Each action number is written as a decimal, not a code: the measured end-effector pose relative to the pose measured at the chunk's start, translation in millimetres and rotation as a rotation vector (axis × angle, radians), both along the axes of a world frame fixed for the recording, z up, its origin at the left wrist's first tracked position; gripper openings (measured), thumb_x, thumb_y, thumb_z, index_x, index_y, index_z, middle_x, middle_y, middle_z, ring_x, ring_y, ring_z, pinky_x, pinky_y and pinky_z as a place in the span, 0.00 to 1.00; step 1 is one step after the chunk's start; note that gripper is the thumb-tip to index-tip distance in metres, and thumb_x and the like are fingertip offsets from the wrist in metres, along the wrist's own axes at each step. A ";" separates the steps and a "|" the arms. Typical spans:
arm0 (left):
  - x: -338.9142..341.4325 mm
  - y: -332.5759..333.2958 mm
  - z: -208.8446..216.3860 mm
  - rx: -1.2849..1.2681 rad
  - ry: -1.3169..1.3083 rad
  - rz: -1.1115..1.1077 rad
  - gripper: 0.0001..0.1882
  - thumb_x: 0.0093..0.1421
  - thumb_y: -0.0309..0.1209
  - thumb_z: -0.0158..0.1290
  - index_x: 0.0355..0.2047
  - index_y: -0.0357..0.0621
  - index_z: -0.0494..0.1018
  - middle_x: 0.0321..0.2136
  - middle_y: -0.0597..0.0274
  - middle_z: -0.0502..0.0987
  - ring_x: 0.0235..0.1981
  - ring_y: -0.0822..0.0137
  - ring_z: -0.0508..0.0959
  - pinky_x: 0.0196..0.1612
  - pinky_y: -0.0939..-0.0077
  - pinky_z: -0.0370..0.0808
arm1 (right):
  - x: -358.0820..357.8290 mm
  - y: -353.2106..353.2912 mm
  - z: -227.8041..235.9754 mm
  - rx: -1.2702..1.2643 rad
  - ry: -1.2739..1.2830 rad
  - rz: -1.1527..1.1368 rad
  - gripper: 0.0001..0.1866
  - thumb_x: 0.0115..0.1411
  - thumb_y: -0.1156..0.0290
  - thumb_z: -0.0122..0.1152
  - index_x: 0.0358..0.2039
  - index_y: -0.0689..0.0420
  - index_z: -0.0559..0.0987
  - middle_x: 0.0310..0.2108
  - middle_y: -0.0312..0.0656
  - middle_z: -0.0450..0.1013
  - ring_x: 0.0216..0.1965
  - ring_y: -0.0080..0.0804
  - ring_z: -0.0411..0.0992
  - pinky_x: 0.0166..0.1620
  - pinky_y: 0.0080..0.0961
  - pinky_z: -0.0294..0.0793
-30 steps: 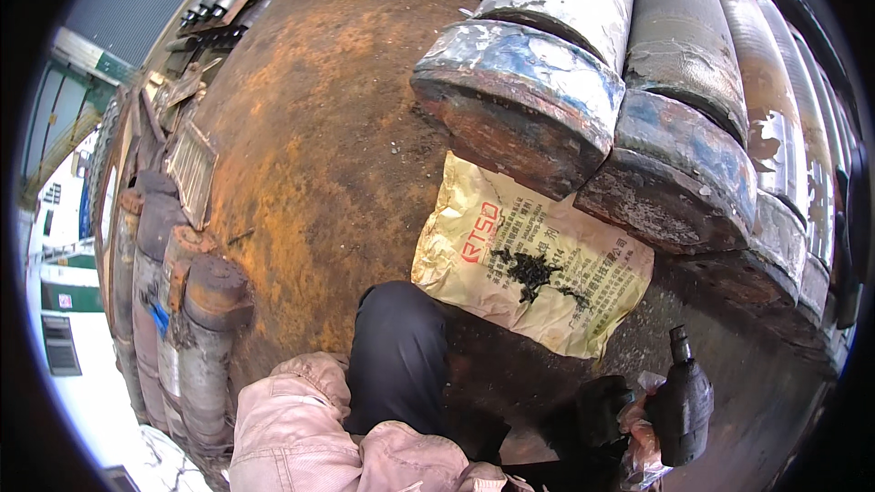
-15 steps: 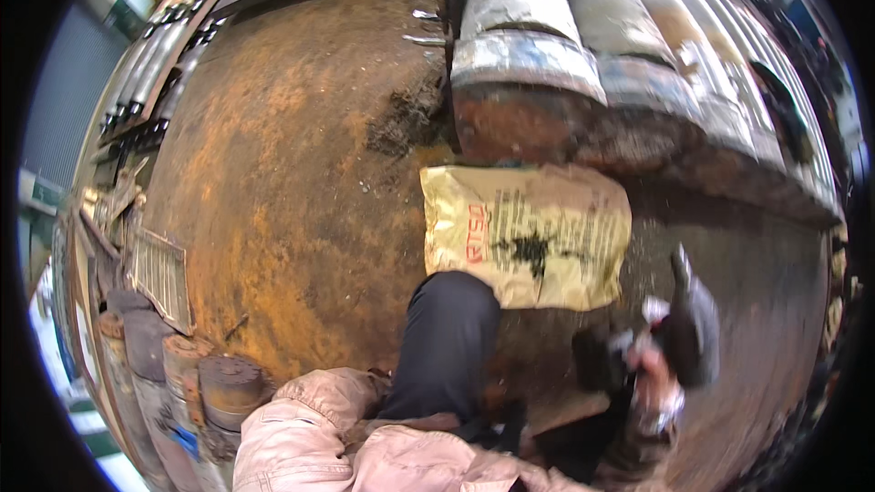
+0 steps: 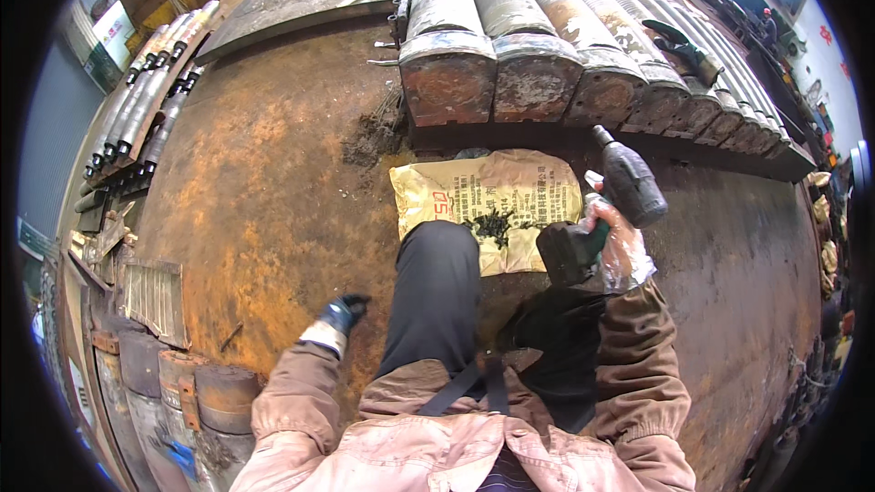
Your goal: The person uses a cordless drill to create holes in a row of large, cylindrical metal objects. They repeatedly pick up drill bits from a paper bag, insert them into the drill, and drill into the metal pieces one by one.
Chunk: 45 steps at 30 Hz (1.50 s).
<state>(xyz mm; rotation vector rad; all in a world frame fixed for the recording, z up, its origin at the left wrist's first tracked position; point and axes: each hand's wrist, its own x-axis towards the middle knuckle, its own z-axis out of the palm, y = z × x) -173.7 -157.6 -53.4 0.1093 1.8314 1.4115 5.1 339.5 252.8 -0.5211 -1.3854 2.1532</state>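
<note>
My right hand [image 3: 620,251], in a thin whitish glove, is closed around the handle of a dark cordless impact wrench [image 3: 632,178]. Its narrow nose points up and away, and its battery block hangs to the left, by the right edge of a yellow paper sack [image 3: 538,180]. Dark small bits [image 3: 492,226], too fine to name, lie on the flat sack. Left of my bent knee, my left hand [image 3: 344,312] wears a dark blue glove with a white cuff. Its fingers reach loosely to the right over the rusty plate, with nothing visible in them.
A row of large metal cylinders [image 3: 538,64] lies beyond the sack, with a dark object [image 3: 684,47] resting on it. Slimmer cylinders [image 3: 137,109] are stacked at far left. Rusty-capped cylinders [image 3: 228,392] stand near left, beside a ribbed panel [image 3: 157,296]. Dark debris [image 3: 374,132] lies by the row.
My view has shifted. The right hand has brought the impact wrench up and left, towards the sack. My left hand has come into view beside my knee.
</note>
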 end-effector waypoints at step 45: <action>-85.4 348.3 265.4 0.790 -0.060 -0.264 0.32 0.63 0.45 0.55 0.57 0.28 0.66 0.54 0.39 0.72 0.57 0.50 0.73 0.62 0.55 0.68 | -120.2 51.3 0.7 0.192 0.075 -0.047 0.19 0.58 0.71 0.58 0.48 0.69 0.72 0.19 0.38 0.66 0.21 0.28 0.66 0.30 0.24 0.69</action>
